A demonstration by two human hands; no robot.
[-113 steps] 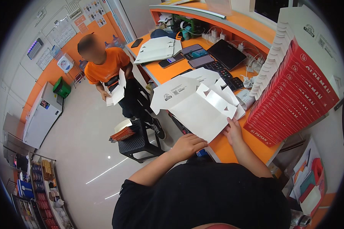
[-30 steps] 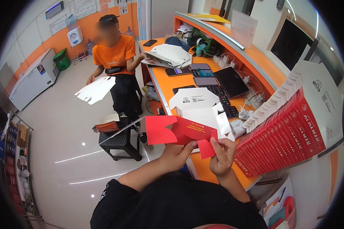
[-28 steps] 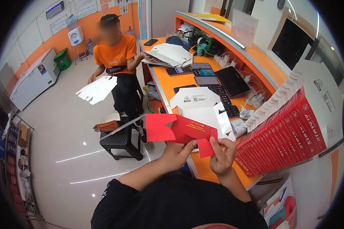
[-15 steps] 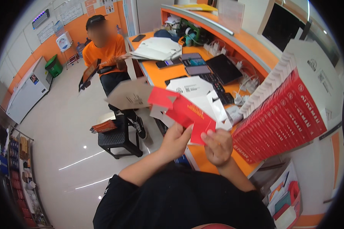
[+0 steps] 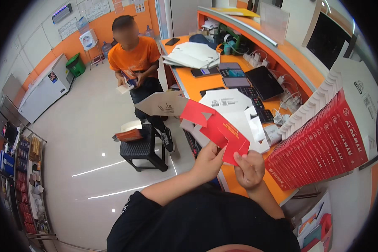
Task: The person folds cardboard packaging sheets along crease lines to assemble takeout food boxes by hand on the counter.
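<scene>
Both hands (image 5: 227, 164) pinch glossy red carton (image 5: 216, 128).

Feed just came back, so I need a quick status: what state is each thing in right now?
Red carton blank: partly folded, held over the counter.
Left hand: gripping the blank's lower edge.
Right hand: pinching its right corner.
White blanks: lying flat on the counter.
Red folded cartons: stacked upright in a row.

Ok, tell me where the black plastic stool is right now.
In the head view the black plastic stool stands on the shiny floor left of the orange counter, beside the feet of the person in the orange shirt.
</scene>
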